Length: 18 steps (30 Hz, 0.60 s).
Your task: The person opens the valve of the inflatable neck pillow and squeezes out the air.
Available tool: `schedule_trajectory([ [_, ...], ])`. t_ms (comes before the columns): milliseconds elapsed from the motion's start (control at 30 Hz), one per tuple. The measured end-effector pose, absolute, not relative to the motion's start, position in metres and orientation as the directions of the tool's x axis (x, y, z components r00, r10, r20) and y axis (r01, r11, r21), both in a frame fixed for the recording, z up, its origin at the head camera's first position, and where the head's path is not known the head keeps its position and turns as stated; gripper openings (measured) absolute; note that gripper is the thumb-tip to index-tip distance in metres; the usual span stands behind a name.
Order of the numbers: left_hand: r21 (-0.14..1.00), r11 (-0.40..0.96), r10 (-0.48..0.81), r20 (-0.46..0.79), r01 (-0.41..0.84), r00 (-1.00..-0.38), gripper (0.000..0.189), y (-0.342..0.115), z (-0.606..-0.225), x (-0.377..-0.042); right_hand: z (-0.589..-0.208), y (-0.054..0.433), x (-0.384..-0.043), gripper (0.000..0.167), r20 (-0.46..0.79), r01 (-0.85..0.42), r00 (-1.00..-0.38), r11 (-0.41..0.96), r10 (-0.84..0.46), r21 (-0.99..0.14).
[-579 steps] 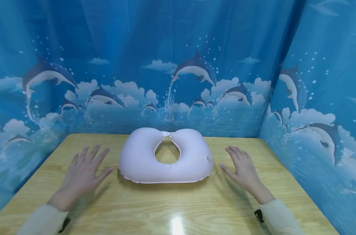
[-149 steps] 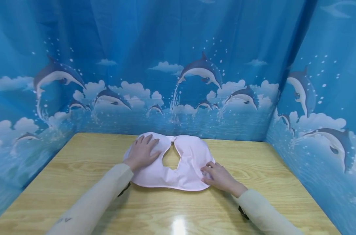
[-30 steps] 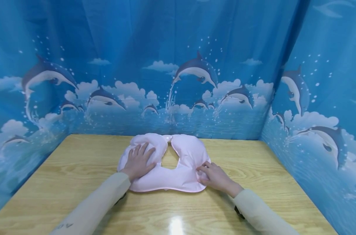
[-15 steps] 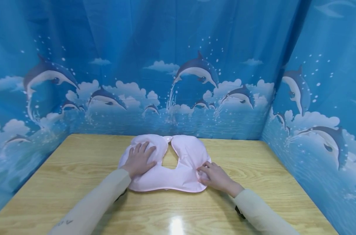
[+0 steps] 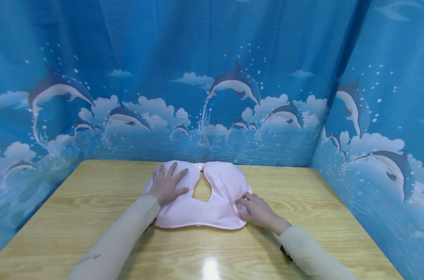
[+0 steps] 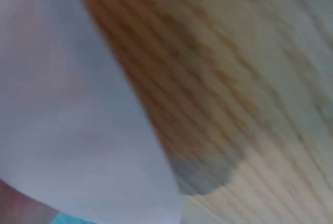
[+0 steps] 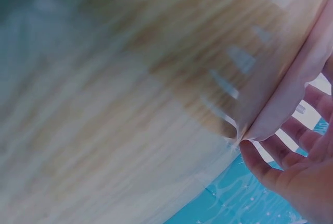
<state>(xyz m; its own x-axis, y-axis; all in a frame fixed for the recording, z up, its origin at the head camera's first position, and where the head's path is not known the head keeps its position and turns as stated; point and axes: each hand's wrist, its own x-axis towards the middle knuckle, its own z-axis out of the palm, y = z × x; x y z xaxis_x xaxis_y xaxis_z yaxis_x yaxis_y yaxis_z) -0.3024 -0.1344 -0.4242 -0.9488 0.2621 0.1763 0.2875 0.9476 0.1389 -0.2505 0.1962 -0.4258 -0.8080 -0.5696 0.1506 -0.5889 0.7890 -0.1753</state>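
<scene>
Two-handed, rests the left hand [image 5: 166,187] with fingers spread apart on the pink neck pillow [image 5: 199,212], beneath it on the worktop [image 5: 295,194]; pinches the pillow's side under the right hand [image 5: 260,213].

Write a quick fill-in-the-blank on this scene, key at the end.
1. The pink pillow lies on a wood-grain ____.
2. The spread-fingered grip rests on the pillow; it is the person's ____ one.
3. The other grip has curled fingers at the pillow's ____ side in the head view.
4. The leaping animals printed on the blue curtain are ____.

Key: table; left; right; dolphins.
</scene>
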Motion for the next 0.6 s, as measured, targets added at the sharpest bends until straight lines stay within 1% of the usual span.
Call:
schedule_trajectory([
  [333,0.168,0.948,0.255,0.113,0.272,-0.96,0.068,-0.1341,-0.4261,-0.3088,-0.4264,0.1963,-0.2503,0.035,0.152,-0.589,-0.808,0.788,-0.569,-0.18],
  [600,0.186,0.945,0.253,0.1,0.268,-0.962,0.066,-0.1324,-0.4282,-0.3092,-0.4249,0.1957,-0.2493,0.036,0.152,-0.59,-0.807,0.788,-0.57,-0.177],
])
